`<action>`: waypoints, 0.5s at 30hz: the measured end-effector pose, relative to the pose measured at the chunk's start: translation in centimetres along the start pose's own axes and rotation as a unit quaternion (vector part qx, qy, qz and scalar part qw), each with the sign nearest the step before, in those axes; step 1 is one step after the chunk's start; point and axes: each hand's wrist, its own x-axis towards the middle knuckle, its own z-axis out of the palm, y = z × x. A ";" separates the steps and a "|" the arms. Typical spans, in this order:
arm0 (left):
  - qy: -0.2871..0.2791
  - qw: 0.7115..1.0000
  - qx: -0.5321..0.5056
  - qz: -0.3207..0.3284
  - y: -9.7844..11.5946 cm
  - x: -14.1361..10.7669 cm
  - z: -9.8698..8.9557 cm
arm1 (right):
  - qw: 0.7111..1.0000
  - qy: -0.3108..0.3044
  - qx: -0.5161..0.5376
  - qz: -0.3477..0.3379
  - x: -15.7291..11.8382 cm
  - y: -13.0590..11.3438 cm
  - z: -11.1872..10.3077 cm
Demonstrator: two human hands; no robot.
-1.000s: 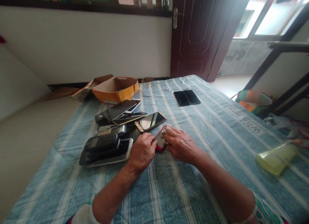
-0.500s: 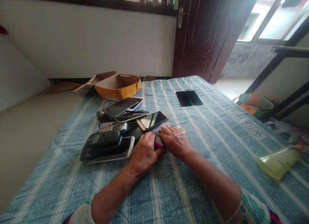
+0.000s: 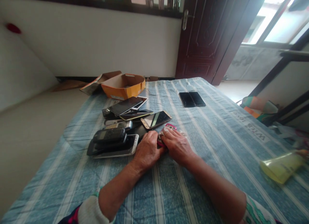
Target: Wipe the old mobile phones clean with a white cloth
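My left hand [image 3: 147, 150] is closed around the near left side of a pink-edged phone [image 3: 171, 126], which lies low over the cloth. Pressed on top of that phone is my right hand [image 3: 177, 146], its fingers closed on a crumpled white wipe [image 3: 165, 130]. Most of the phone is hidden under both hands. Just beyond them rests a gold-framed phone [image 3: 156, 120], screen up. Left of my left hand, a white phone [image 3: 131, 145] lies beneath a black handset [image 3: 109, 135].
Behind these is a pile of phones [image 3: 126, 106], with an open orange box [image 3: 124, 88] farther back. Two black phones [image 3: 191, 99] lie side by side at the far right. A yellow translucent packet [image 3: 281, 166] sits near the right edge of the striped cloth [image 3: 212, 137].
The right hand has shifted slightly toward me over the phone, uncovering its far pink end. The whole view has swung a little to the left.
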 end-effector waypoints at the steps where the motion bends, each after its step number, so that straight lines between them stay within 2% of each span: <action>1: 0.004 1.000 0.001 0.003 0.0 0.0 0.1 | 1.000 -0.002 -0.006 0.017 0.3 0.1 0.0; 4: 0.012 1.000 0.006 0.006 0.0 0.0 0.2 | 0.999 -0.005 -0.004 0.038 0.9 0.0 0.0; 10: 0.005 1.000 -0.007 -0.014 0.0 0.0 0.1 | 0.998 -0.019 0.042 -0.029 0.3 -0.7 -0.1; 15: -0.004 1.000 -0.012 -0.018 0.1 0.0 0.0 | 0.999 -0.021 0.016 -0.026 -0.1 -0.3 -0.3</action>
